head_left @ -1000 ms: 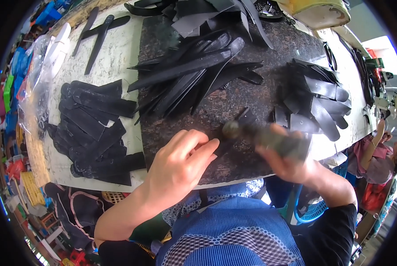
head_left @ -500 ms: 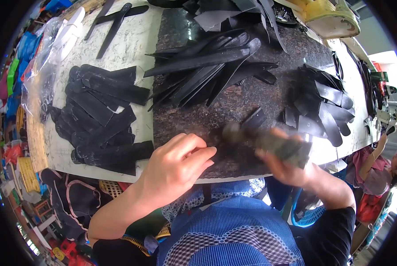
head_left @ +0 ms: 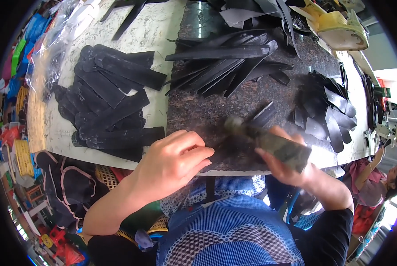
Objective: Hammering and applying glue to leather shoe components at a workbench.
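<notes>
My right hand (head_left: 291,164) is closed around a blurred, hammer-like tool (head_left: 282,150) with a blocky grey-green body. The tool's rounded end (head_left: 234,126) hangs over the dark speckled stone slab (head_left: 198,111). Left of it, my left hand (head_left: 178,162) rests at the slab's near edge, thumb and fingers pinched together. Dark material, hard to make out against the slab, lies by those fingertips; whether they grip it is hidden. Just beyond the tool lies a short black strip (head_left: 262,113).
Black leather-like strips lie in a left pile (head_left: 114,104), a far-middle heap (head_left: 234,57) and a right pile (head_left: 327,111). Clear plastic (head_left: 50,62) lies at the white table's (head_left: 158,17) left. A yellowish shoe-shaped object (head_left: 342,31) stands far right. Another person (head_left: 367,186) is at the right.
The view has shifted, so the table's piles appear higher and some lie further right. The tool has less motion blur now. Both hands keep nearly the same places.
</notes>
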Available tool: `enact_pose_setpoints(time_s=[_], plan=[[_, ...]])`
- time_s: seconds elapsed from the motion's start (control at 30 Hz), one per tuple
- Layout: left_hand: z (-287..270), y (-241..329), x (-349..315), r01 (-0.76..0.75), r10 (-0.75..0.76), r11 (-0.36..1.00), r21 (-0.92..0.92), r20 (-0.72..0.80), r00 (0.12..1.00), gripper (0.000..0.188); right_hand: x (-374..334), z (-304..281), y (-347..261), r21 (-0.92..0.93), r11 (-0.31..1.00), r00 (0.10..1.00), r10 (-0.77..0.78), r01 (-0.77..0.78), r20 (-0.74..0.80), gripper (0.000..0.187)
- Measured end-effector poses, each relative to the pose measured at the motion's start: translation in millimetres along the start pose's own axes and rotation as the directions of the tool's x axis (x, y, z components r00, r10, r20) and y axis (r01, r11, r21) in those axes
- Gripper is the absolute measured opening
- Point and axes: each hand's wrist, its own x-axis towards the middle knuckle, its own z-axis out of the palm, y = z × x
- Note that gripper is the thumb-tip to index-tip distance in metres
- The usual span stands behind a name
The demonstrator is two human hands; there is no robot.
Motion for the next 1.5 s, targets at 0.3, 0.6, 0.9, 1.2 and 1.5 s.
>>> enact_pose_setpoints(time_s=[0.3,0.6,0.9,1.2,1.5], plan=[[7,-4,-13,-0.036,0.039,0.999,0.025,-0.129,0.991,0.021,9,12,-12,0.275,0.952,0.991,-0.120,0.132,-0.061,0.013],[11,-1,-24,-0.011,0.023,0.999,0.053,-0.212,0.977,0.023,14,2,-20,0.014,0.970,0.956,-0.241,0.242,0.166,0.029],[9,-8,-14,-0.059,0.088,0.990,0.127,-0.234,0.968,0.028,8,12,-17,0.063,0.980,0.981,-0.191,0.189,0.019,0.022],[29,16,-30,0.140,-0.076,0.977,0.159,-0.355,0.932,0.023,20,8,-26,0.211,0.976,0.997,-0.059,0.047,0.049,0.024],[42,15,-40,0.167,-0.047,0.962,0.215,-0.474,0.879,0.024,18,14,-24,0.159,0.984,0.994,-0.094,0.084,0.060,0.024]])
